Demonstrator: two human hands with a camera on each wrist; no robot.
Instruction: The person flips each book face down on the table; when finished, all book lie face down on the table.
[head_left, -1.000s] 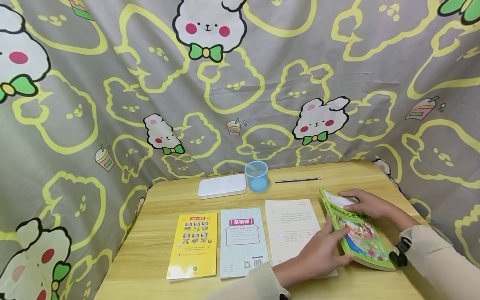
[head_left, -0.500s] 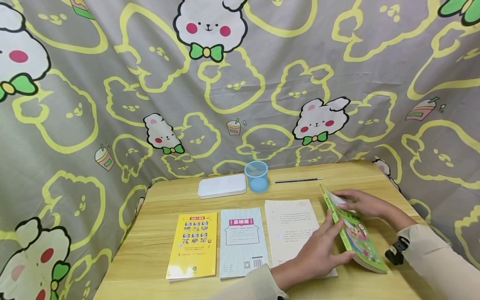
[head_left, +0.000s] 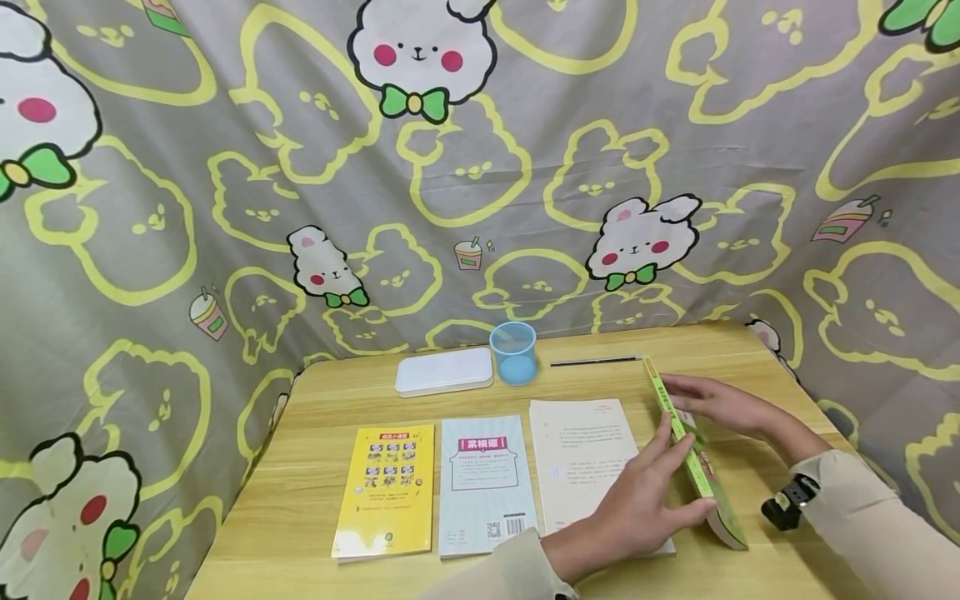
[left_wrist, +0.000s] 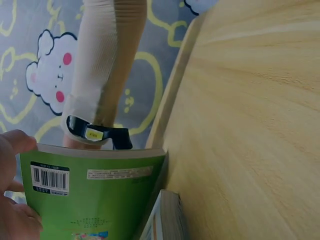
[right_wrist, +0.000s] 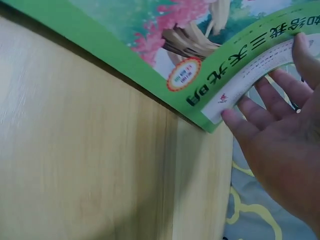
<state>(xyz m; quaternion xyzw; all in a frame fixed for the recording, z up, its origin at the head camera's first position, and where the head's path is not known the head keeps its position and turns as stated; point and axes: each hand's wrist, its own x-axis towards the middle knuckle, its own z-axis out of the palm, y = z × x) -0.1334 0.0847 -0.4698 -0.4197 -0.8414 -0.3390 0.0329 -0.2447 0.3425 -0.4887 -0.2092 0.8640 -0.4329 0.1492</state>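
Observation:
A green paperback book (head_left: pixel 701 475) stands tilted nearly on edge at the table's right side, its spine upward. My left hand (head_left: pixel 637 504) holds it along the spine, the thumb near the close end. In the left wrist view, the back cover (left_wrist: pixel 95 195) with a barcode faces the camera, and part of my left hand (left_wrist: pixel 17 190) is at its edge. My right hand (head_left: pixel 723 406) grips the far end. The right wrist view has the illustrated front cover (right_wrist: pixel 165 45) bending under my right hand (right_wrist: pixel 285 120), thumb on the cover.
Left of the green book lie a cream book (head_left: pixel 577 458), a pale blue book (head_left: pixel 487 492) and a yellow book (head_left: pixel 386 492) in a row. Behind them are a white case (head_left: pixel 444 372), a blue mesh cup (head_left: pixel 513 354) and a thin pencil-like stick (head_left: pixel 596 362). A patterned curtain (head_left: pixel 480 192) hangs behind.
The green book has turned from leaning with its front cover visible to nearly upright, spine toward the head camera. My right hand moved slightly left with it; the left hand barely moved.

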